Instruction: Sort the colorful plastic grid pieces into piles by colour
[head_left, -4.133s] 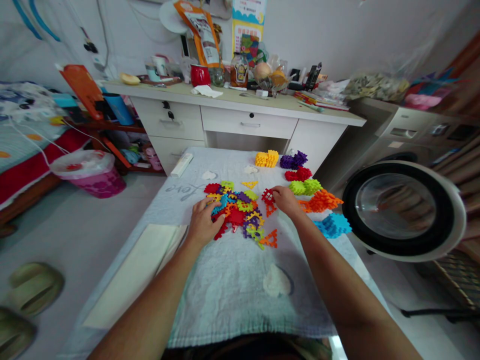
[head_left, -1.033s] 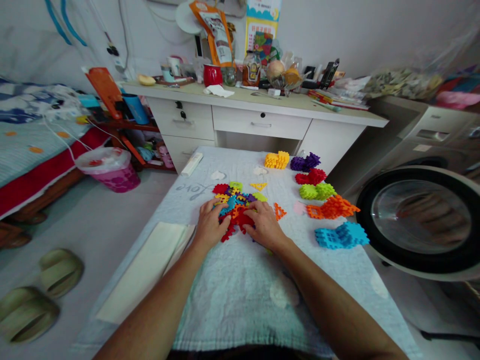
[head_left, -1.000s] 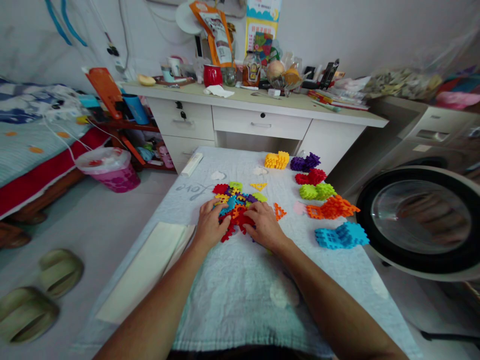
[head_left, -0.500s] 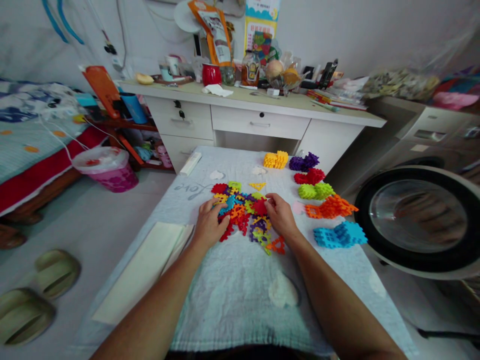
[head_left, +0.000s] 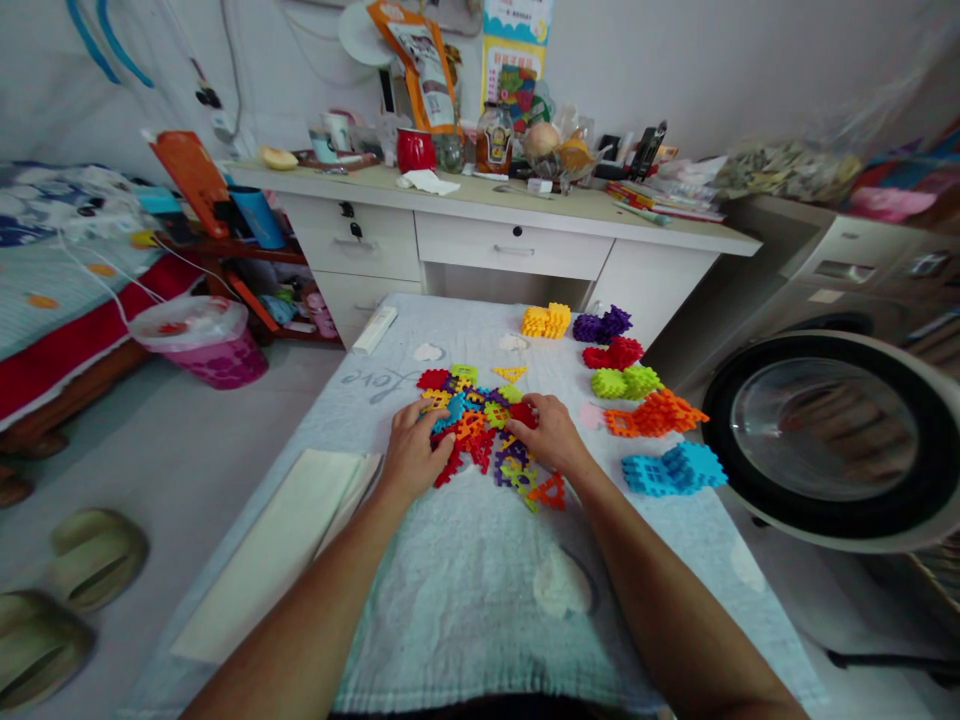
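Note:
A mixed pile of colourful plastic interlocking pieces (head_left: 471, 425) with toothed edges lies mid-table. Resting at the pile's left side is my left hand (head_left: 414, 445), its thumb and fingers apart; the fingertips touch a blue piece (head_left: 454, 408) among the others. At the right side, my right hand (head_left: 553, 436) grips a red toothed piece (head_left: 523, 412) between thumb and fingers. An orange triangular piece (head_left: 550, 492) lies below that hand. A yellow triangle (head_left: 509, 374) sits apart behind the pile.
Along the table's right side stand sorted groups: yellow (head_left: 546, 321), purple (head_left: 602, 325), red (head_left: 613, 354), green (head_left: 626, 382), orange (head_left: 656, 413) and blue (head_left: 675, 470). A folded pale cloth (head_left: 270, 550) lies at left. A washing machine (head_left: 817, 270) with its door open is at right.
My right hand's thumb has come round to the near side of the red piece, which has shifted slightly right, baring a green piece. My left hand stays nearly still. The view has shifted slightly.

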